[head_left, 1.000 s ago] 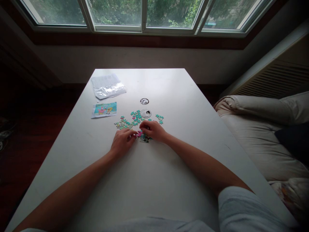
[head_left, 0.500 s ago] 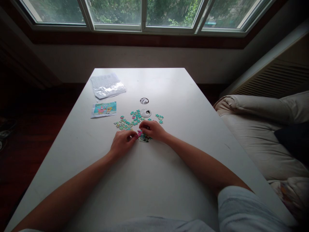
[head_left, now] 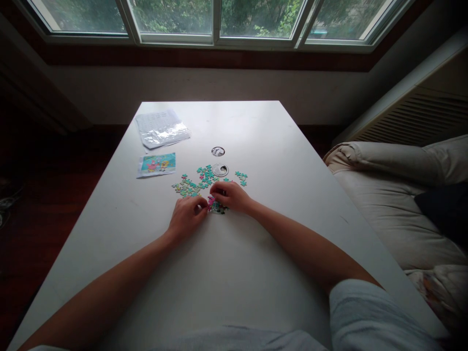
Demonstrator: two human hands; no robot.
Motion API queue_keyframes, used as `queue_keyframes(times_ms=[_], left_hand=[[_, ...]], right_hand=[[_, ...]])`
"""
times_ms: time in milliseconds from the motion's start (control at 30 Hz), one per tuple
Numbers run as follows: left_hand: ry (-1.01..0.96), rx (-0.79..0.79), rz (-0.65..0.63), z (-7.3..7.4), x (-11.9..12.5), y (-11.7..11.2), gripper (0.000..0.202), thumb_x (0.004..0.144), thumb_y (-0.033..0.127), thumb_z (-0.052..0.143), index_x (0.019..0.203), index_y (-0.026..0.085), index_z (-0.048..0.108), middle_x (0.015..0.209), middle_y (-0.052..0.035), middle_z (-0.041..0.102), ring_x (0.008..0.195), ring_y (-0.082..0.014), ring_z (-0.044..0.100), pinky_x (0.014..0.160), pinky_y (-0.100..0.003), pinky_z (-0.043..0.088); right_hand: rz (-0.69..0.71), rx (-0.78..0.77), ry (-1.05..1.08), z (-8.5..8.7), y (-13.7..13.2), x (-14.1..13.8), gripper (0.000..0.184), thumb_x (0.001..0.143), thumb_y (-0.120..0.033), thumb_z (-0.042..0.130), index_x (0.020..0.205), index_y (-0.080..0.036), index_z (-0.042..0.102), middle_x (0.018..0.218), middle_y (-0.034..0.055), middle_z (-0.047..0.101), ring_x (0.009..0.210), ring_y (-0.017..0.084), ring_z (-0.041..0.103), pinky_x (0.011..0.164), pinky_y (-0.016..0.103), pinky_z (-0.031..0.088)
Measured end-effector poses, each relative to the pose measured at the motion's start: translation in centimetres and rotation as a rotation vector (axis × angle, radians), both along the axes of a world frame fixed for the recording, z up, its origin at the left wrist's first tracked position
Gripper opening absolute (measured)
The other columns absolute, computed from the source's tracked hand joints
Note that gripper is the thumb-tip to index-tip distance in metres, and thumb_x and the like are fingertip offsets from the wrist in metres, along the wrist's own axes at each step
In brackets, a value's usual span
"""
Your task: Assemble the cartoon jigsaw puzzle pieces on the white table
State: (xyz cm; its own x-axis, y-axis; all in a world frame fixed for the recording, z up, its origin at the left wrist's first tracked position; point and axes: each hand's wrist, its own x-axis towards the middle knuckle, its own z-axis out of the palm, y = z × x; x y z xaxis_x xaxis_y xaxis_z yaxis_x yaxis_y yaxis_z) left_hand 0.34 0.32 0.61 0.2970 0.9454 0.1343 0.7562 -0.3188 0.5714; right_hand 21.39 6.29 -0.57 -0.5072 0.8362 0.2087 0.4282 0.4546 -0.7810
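Note:
Pink and dark jigsaw puzzle pieces (head_left: 218,206) lie in a small cluster between my two hands. My left hand (head_left: 187,213) comes in from the left, thumb and forefinger pinched on a pink piece at the cluster's left edge. Over the cluster's upper right side curls my right hand (head_left: 232,196), its fingertips drawn together. Whatever they hold is too small to make out, and the hand hides part of the cluster. Just beyond both hands, loose turquoise jigsaw pieces (head_left: 188,187) are spread on the white table (head_left: 219,273).
Left of the pieces lies a small picture sheet (head_left: 157,165) with colourful cartoon figures. Behind it is a clear plastic bag (head_left: 163,129) with paper. Two round fittings, a grey ring (head_left: 220,169) and a hole (head_left: 218,151), sit mid-table. A sofa (head_left: 380,209) stands right.
Both hands stay almost where they were, with only slight finger movement at the pink pieces. The whole view has shifted a little.

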Motion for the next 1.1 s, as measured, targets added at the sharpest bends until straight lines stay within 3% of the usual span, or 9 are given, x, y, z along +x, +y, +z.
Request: queue_keyframes(times_ms=[567,1100], left_hand=[[0.103,0.084,-0.062,0.3,0.3,-0.2,0.012,0.093,0.03,0.057,0.097,0.026,0.068,0.085,-0.0007,0.067,0.084,-0.0197,0.06,0.079,-0.034,0.036],[0.227,0.163,-0.094,-0.31,0.3,-0.15,0.014,0.095,0.032,0.057,0.097,0.027,0.07,0.092,-0.0036,0.067,0.092,-0.0215,0.06,0.085,-0.037,0.037]], right_hand=[[0.0,0.008,-0.017,0.26,-0.15,-0.07,0.012,0.084,-0.018,0.057,0.089,-0.019,0.069,0.075,-0.0027,0.063,0.067,0.01,0.051,0.066,0.021,0.036],[-0.008,0.022,-0.037,0.3,-0.14,-0.2,0.012,0.085,-0.019,0.058,0.09,-0.02,0.069,0.078,-0.002,0.065,0.071,0.011,0.053,0.068,0.021,0.036]])
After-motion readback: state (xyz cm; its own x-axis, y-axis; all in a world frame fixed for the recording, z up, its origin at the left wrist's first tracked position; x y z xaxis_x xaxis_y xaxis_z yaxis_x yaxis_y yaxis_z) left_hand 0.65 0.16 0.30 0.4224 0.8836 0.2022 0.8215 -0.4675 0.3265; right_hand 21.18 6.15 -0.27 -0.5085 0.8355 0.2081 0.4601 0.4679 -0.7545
